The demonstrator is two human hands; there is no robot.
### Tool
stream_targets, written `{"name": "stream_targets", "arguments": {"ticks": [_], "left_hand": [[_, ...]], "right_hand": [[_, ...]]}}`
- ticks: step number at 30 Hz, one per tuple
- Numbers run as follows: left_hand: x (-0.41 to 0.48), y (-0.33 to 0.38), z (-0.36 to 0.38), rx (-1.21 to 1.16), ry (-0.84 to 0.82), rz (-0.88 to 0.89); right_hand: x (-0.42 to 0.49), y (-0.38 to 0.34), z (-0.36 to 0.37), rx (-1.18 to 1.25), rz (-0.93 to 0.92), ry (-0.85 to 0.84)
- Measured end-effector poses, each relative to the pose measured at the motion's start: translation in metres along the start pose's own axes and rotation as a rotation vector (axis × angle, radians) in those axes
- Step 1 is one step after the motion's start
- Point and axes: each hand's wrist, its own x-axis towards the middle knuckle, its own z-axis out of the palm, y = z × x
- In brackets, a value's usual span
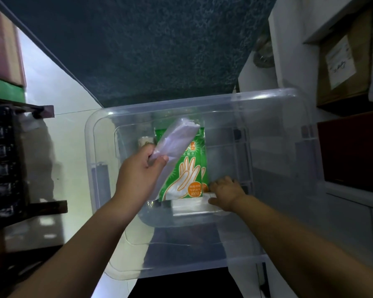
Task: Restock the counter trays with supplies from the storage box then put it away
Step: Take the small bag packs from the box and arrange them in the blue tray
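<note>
A clear plastic storage box (274, 117) fills the middle of the head view. On its floor lie green glove packs (190, 177) printed with a white hand. My left hand (138, 171) is above the box, shut on a clear pack of plastic bags (177, 138) that tilts up to the right. My right hand (226, 194) is down inside the box, fingers spread, beside the lower right corner of the green packs. A small pale item (145, 140) lies in the box behind my left hand, mostly hidden.
A white counter (69, 151) runs along the left, with a dark rack of compartments (2, 164) at its left edge. Cardboard boxes (342, 61) sit on white shelving at the right. A dark blue textured surface (149, 50) lies beyond the storage box.
</note>
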Motion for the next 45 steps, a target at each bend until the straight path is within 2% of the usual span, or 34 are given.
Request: {"name": "stream_targets", "arguments": {"ticks": [4, 9, 13, 16, 20, 26, 29, 31, 33, 37, 41, 45], "left_hand": [[-0.003, -0.005, -0.003, -0.062, -0.010, -0.020], [-0.003, -0.005, -0.008, -0.040, 0.000, -0.005], [-0.007, -0.002, -0.012, -0.027, -0.009, -0.013], [-0.012, 0.004, -0.014, -0.030, -0.016, -0.018], [-0.021, 0.017, -0.022, -0.026, -0.028, -0.027], [-0.046, 0.052, -0.051, -0.024, -0.058, 0.016], [-0.062, 0.069, -0.066, -0.066, -0.077, 0.031], [-0.071, 0.084, -0.074, -0.145, -0.082, 0.028], [-0.078, 0.102, -0.080, -0.221, -0.096, 0.013], [-0.087, 0.140, -0.084, -0.353, -0.173, -0.016], [-0.094, 0.176, -0.078, -0.536, -0.254, -0.099], [-0.112, 0.213, -0.072, -0.764, -0.427, -0.109]], "right_hand": [[0.006, 0.001, 0.001, -0.027, -0.012, -0.005], [0.007, 0.000, -0.005, 0.227, 0.014, -0.126], [-0.002, 0.000, -0.015, 0.127, 0.040, -0.240], [-0.020, 0.002, -0.031, 0.085, 0.068, -0.205], [-0.062, 0.011, -0.056, 0.197, 0.171, -0.095], [-0.161, 0.016, -0.097, 0.305, 0.314, 0.116], [-0.212, 0.011, -0.115, 0.393, 0.328, 0.338], [-0.241, -0.001, -0.127, 0.575, 0.321, 0.553], [-0.266, -0.018, -0.140, 0.886, 0.297, 0.761], [-0.301, -0.056, -0.162, 1.355, 0.188, 0.944], [-0.322, -0.086, -0.171, 1.546, 0.117, 1.103], [-0.342, -0.101, -0.166, 1.575, 0.147, 1.250]]}}
